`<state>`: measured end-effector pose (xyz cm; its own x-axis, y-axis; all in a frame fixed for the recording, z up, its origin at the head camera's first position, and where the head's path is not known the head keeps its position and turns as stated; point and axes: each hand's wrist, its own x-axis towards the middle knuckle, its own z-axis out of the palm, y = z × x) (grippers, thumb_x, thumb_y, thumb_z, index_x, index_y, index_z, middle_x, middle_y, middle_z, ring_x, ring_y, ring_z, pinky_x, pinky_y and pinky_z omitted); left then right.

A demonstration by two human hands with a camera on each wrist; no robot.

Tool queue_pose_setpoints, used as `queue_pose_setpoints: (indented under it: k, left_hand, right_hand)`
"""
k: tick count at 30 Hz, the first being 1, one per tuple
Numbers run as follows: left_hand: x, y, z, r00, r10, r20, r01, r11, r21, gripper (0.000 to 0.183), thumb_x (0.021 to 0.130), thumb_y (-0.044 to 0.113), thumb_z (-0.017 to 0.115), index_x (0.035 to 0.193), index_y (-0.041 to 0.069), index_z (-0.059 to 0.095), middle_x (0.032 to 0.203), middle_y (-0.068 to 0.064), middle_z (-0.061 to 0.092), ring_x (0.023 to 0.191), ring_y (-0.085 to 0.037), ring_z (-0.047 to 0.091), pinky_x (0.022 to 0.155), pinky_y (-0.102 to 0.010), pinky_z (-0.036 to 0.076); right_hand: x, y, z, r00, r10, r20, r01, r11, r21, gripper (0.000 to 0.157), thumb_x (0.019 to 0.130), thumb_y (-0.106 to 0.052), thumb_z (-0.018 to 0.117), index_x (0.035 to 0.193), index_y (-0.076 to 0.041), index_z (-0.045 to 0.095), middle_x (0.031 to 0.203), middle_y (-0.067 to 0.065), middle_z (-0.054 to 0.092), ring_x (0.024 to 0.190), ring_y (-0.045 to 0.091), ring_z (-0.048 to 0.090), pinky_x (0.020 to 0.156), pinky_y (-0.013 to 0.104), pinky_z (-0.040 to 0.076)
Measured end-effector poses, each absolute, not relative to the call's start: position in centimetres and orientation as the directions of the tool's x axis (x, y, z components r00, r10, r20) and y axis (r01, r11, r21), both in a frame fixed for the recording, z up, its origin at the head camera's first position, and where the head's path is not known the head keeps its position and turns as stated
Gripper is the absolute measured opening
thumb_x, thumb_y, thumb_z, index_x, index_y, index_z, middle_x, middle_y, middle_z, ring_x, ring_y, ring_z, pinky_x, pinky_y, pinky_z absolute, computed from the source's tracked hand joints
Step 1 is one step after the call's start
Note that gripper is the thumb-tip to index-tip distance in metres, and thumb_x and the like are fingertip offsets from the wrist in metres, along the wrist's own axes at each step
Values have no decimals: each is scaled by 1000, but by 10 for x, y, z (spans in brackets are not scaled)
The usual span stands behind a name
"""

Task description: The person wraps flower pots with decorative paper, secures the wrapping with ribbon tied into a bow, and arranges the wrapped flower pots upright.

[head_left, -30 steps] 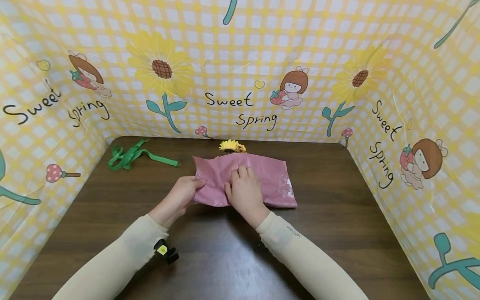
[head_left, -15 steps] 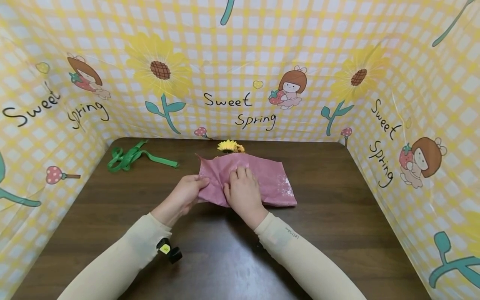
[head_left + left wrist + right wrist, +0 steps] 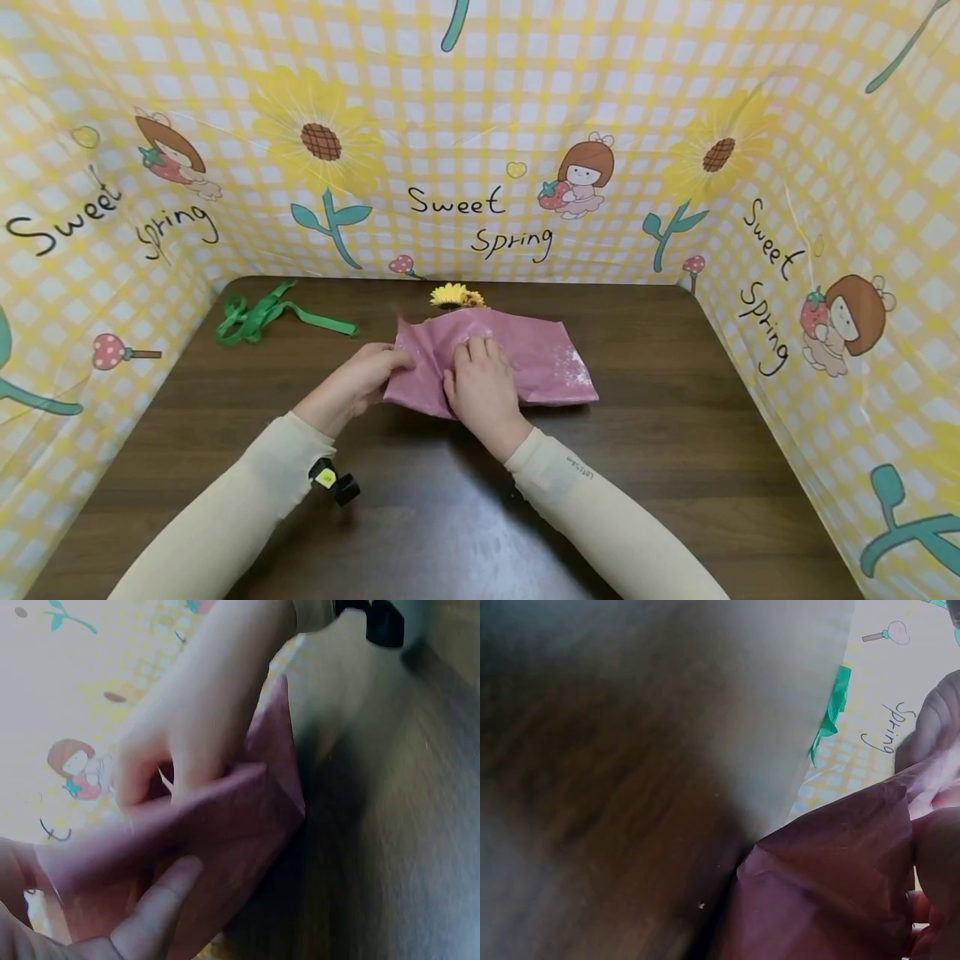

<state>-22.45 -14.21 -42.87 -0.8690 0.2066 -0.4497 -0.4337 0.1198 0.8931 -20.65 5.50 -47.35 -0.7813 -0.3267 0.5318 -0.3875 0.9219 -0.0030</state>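
- Where not covered by printed sunflowers (image 3: 321, 142) and "Sweet Spring" lettering (image 3: 455, 200), checked in yellow and white: backdrop cloth (image 3: 495, 108), hung along the far, left and right sides of a dark wood-grain bench (image 3: 720, 467).
- Stretched in from the near side: a cream left sleeve (image 3: 217, 508) and a matching right sleeve (image 3: 607, 517), the latter with small dark writing near its wrist end.
- Held between two hands, toward the far side of the bench: a pink sheet (image 3: 543, 358), creased on its left half and flecked with white at its right end.
- Looped loosely on the bench, left of the pink sheet and apart from it: a green ribbon (image 3: 258, 317).
- Clamped on the middle of the pink sheet, fingers bent over it: the right hand (image 3: 483, 383).
- Clamped on the sheet's left end, thumb on the near face: the left hand (image 3: 363, 372).
- Showing just above the sheet's far edge: a yellow flower (image 3: 449, 295), with a smaller orange-brown flower (image 3: 474, 298) beside it.
- Fixed at the left wrist: a black device (image 3: 345, 489) with a yellow label (image 3: 326, 477).
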Motion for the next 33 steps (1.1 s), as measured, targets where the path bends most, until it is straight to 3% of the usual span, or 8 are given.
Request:
queue_pose_setpoints:
  k: [4, 10, 13, 19, 25, 29, 33]
  left_hand:
    - [-235, -147, -432, -869, 136, -476, -453, 171, 875, 53, 103, 38, 56, 138, -2, 51, 110, -8, 64, 89, -15, 67, 75, -32, 58]
    - [-244, -148, -443, -934, 7, -358, -338, 313, 888, 37, 103, 20, 58, 127, -8, 59, 101, -10, 63, 80, -13, 63, 68, -26, 55]
    - [-247, -148, -449, -946, -26, -324, -312, 355, 881, 33, 103, 20, 59, 122, -7, 61, 98, -10, 62, 78, -14, 60, 65, -26, 52]
    - [-245, -149, -459, -964, -46, -260, -251, 467, 848, 37, 104, 25, 58, 121, -8, 61, 106, -18, 63, 87, -22, 60, 72, -30, 52]
    - [-243, -149, -460, -987, -35, -157, -144, 624, 768, 39, 104, 27, 57, 119, -9, 61, 109, -24, 65, 95, -30, 61, 83, -43, 52]
    - [-244, -146, -453, -997, 4, -71, -50, 675, 736, 36, 103, 28, 59, 114, -6, 63, 102, -22, 67, 91, -31, 63, 82, -47, 52]
    - [-245, -138, -444, -998, 25, -58, -28, 656, 754, 33, 102, 28, 60, 111, -4, 63, 97, -19, 65, 85, -30, 62, 75, -42, 51]
  right_hand:
    - [-206, 55, -474, -787, -322, 526, -381, 925, -4, 29, 91, -36, 70, 99, -8, 65, 98, 8, 55, 95, 29, 54, 86, 41, 48]
    - [-206, 56, -475, -790, -324, 521, -378, 926, 3, 32, 92, -38, 69, 101, -8, 65, 99, 9, 56, 98, 29, 54, 88, 41, 48]
    - [-208, 56, -476, -788, -323, 524, -378, 926, 3, 33, 92, -38, 69, 102, -7, 65, 100, 9, 56, 99, 29, 54, 88, 41, 48]
    - [-209, 54, -476, -788, -320, 526, -376, 927, 2, 33, 92, -39, 68, 102, -7, 66, 100, 9, 56, 100, 29, 54, 89, 41, 48]
    - [-207, 54, -474, -803, -310, 510, -362, 932, -4, 32, 92, -38, 68, 101, -7, 65, 100, 9, 56, 100, 30, 54, 88, 42, 48]
    - [-207, 53, -474, -807, -298, 510, -351, 936, -8, 32, 92, -39, 69, 100, -8, 65, 100, 9, 56, 99, 30, 54, 88, 41, 49]
    - [-206, 52, -474, -801, -294, 522, -346, 938, -3, 32, 92, -39, 69, 100, -8, 66, 99, 9, 56, 97, 30, 54, 88, 41, 49]
